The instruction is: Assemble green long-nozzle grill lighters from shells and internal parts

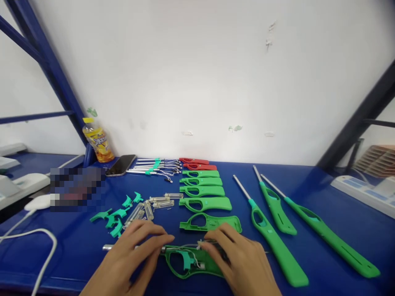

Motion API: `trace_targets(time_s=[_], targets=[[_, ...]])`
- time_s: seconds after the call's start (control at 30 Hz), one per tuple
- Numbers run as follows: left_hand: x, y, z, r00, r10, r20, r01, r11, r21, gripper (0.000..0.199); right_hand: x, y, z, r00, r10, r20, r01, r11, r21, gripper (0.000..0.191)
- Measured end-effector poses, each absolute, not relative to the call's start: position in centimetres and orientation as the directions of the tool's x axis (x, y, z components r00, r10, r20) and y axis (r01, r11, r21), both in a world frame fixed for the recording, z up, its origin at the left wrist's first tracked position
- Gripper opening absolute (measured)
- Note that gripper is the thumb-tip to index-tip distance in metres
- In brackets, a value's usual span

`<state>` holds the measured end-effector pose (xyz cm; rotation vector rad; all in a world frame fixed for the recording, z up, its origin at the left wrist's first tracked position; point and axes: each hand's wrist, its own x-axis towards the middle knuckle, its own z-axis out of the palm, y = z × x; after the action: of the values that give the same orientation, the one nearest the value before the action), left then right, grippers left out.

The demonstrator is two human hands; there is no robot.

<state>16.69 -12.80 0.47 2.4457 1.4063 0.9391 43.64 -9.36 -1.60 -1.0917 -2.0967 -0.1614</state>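
Observation:
In front of me lies an open green lighter shell half (180, 271) with a teal trigger (187, 260), thin wires and a small block inside. A metal tube (108, 247) runs left from its neck. My left hand (132, 250) is closed over that tube, its fingertips at the tube's end by the neck. Over the handle part, my right hand (237, 255) pinches a small whitish piece on the wire (199, 245) with thumb and forefinger. Its palm hides the shell's right end. Just beyond is another open shell half (212, 223), inner side up.
Green shell halves (205, 203) and red ones (199, 167) are lined up behind. Wired metal tubes (154, 165), clear fuel tanks (148, 209) and teal triggers (119, 213) lie left. Three assembled lighters (277, 246) lie right. A phone (121, 165) and bottle (98, 142) stand back left.

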Motion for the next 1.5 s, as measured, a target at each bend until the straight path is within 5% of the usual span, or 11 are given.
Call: trace_targets(time_s=[0.13, 0.57, 0.93, 1.33, 1.5], targets=[[16.8, -11.7, 0.5, 0.373, 0.789, 0.488, 0.759, -0.562, 0.328, 0.029, 43.8, -9.4, -2.0, -0.363, 0.627, 0.689, 0.745, 0.64, -0.19, 0.057], [18.4, -11.7, 0.8, 0.499, 0.837, 0.223, 0.713, -0.543, 0.443, 0.03, 43.7, -9.6, -1.8, -0.381, 0.603, 0.701, 0.751, 0.644, -0.147, 0.054], [18.9, -11.0, -0.1, 0.566, 0.772, 0.29, 0.692, -0.636, 0.342, 0.032, 44.1, -10.0, -1.8, -0.38, 0.627, 0.68, 0.721, 0.662, -0.208, 0.05], [19.3, -11.6, 0.7, 0.604, 0.777, 0.18, 0.726, -0.629, 0.278, 0.032, 44.8, -10.2, -2.1, -0.462, 0.681, 0.569, 0.722, 0.661, -0.204, 0.052], [19.3, -12.2, 0.7, 0.584, 0.784, 0.21, 0.736, -0.621, 0.271, 0.028, 46.3, -10.8, -3.1, -0.457, 0.709, 0.536, 0.726, 0.646, -0.235, 0.035]])
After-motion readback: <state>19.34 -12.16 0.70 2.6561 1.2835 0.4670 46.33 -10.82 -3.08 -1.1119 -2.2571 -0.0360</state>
